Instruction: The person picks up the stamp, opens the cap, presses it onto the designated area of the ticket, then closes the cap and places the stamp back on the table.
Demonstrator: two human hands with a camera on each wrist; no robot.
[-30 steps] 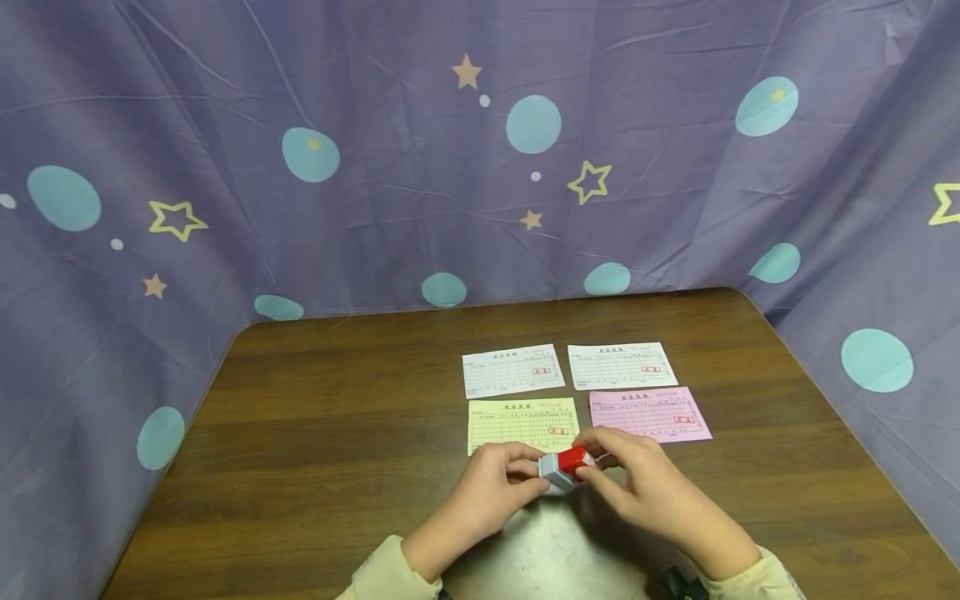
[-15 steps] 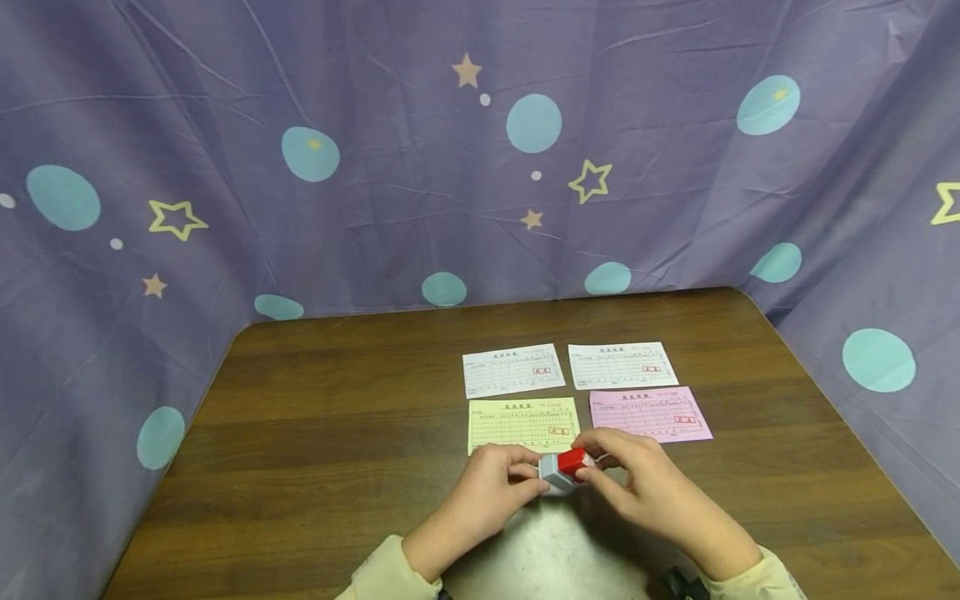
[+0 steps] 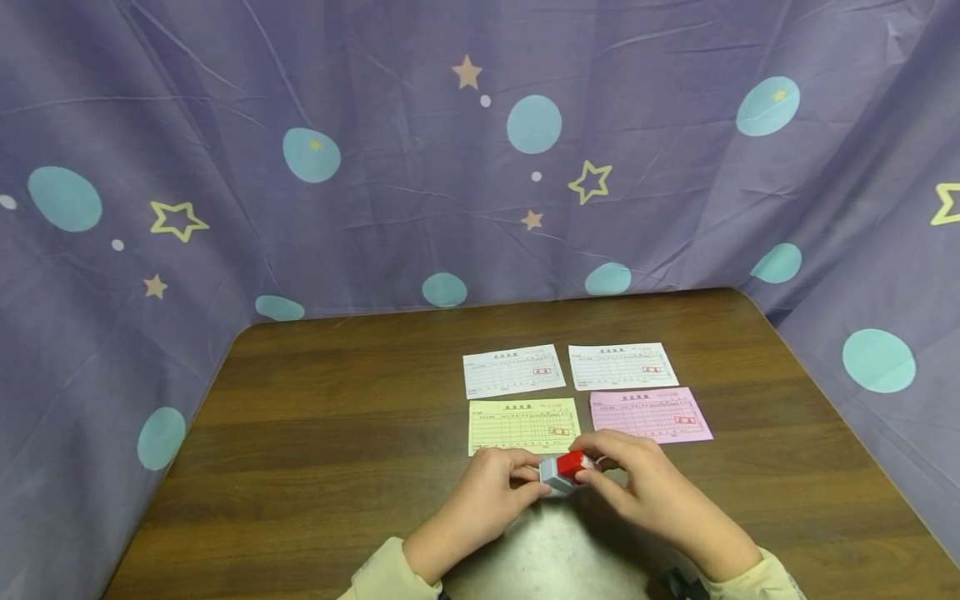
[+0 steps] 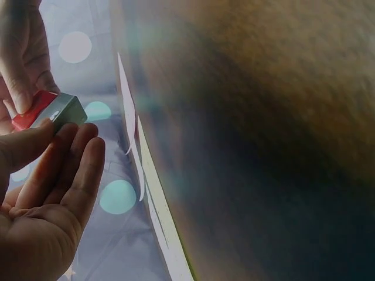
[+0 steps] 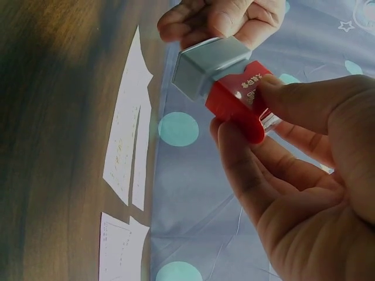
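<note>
Both hands meet near the front edge of the tabletop [image 3: 322, 433], each pinching one end of a small stamp [image 3: 564, 471]. Left hand [image 3: 487, 492]: thumb and fingers [image 4: 70, 158] close on the grey end of the stamp, fingers only lightly bent. Right hand [image 3: 645, 487]: thumb and fingertips [image 5: 234, 140] pinch the red end, with a clear part showing behind the red in the right wrist view. The stamp is held between the two hands, just nearer than the yellow slip; whether it touches the wood cannot be told. Largest item noted: a purple cloth [image 3: 375, 167] with teal dots and yellow stars, hung as a backdrop behind and along both sides of the tabletop. Next: the dark brown wooden tabletop itself, with a pale glare patch close to the wrists. On it lie four printed paper slips in two rows, close together but apart. Far row: a white slip on the left [image 3: 513, 371] and a white slip on the right [image 3: 622, 366]. Near row: a yellow slip [image 3: 522, 423] and a pink slip [image 3: 648, 414]. Each slip bears a small red mark toward its right side. Pale sleeves [image 3: 386, 575] cover both wrists.
</note>
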